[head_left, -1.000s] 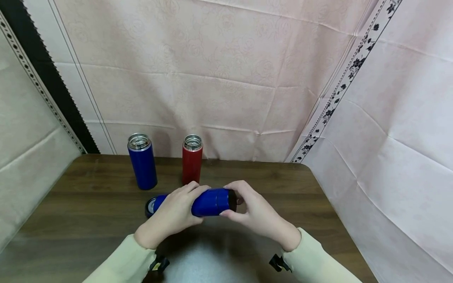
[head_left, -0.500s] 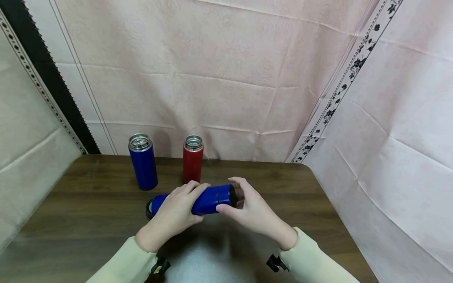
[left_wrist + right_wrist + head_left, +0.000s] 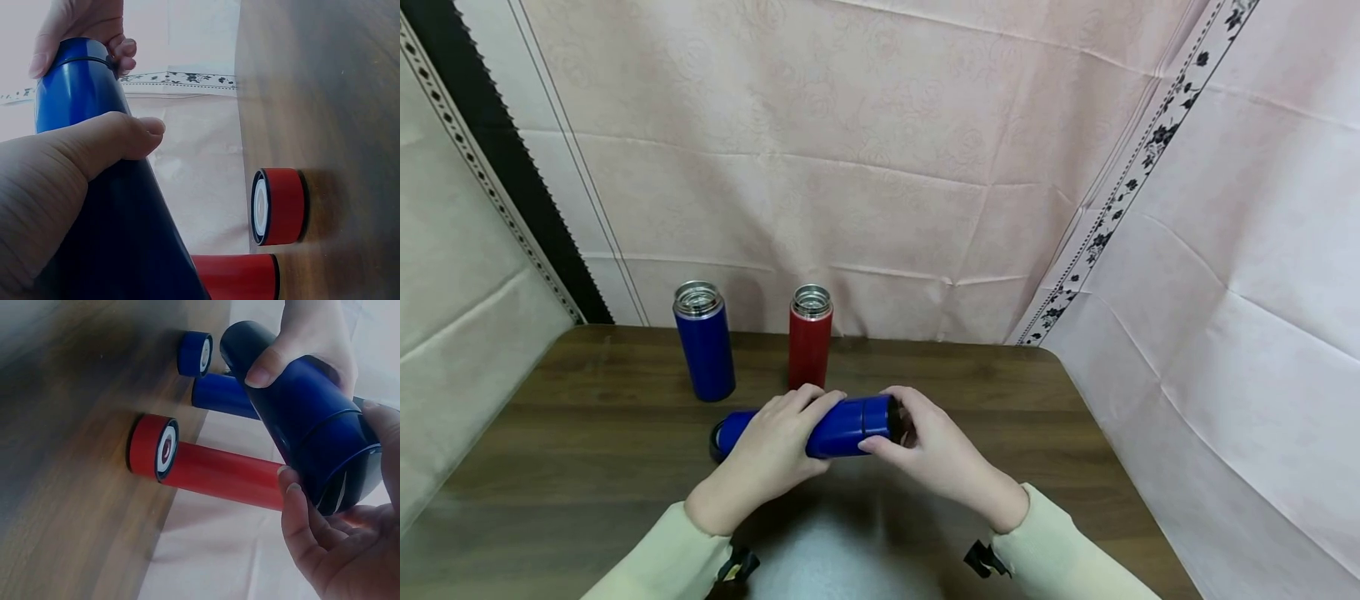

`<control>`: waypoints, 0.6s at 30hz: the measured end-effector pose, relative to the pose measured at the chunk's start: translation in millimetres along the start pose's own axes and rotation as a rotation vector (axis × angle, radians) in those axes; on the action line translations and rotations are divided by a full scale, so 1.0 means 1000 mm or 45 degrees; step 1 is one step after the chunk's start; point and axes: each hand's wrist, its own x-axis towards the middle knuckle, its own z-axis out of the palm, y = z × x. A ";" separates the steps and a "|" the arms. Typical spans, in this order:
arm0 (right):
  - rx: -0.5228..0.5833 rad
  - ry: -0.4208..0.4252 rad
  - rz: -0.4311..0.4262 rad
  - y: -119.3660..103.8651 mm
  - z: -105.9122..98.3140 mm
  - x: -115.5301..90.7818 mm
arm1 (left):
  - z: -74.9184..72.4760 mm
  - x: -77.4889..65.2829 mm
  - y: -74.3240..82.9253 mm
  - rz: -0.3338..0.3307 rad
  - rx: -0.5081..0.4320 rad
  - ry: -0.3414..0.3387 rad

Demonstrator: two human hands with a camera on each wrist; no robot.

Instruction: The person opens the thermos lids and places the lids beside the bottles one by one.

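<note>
A blue thermos flask with a black end lies nearly level, held above the table between both hands. My left hand grips its body, with the thumb across it. At the other end, my right hand holds the blue lid, thumb and fingers spread around its sides. Behind them stand a blue flask and a red flask, both uncapped with bare steel necks. A red lid rests inside up before the red flask, hidden from the head view by my left hand.
Another blue lid sits inside up on the brown wooden table, in front of the standing blue flask. Pale patterned cloth hangs behind the table and along both sides.
My right hand has shifted slightly left, its thumb and fingers changing place on the lid. The flask's right end rose a little, then dipped slightly. My left hand stays almost still.
</note>
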 end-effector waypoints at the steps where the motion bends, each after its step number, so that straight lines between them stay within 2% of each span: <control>1: -0.004 -0.004 -0.011 0.001 0.000 0.000 | 0.000 0.000 0.000 0.005 0.005 0.004; 7: 0.009 -0.036 -0.061 0.004 0.000 -0.001 | 0.001 0.000 -0.001 0.016 0.023 0.009; 11: -0.032 -0.047 -0.112 0.005 -0.001 -0.001 | 0.000 0.000 -0.002 0.013 0.023 0.006; 18: -0.216 -0.046 -0.339 0.005 0.000 0.001 | -0.001 -0.001 -0.003 -0.012 -0.007 -0.040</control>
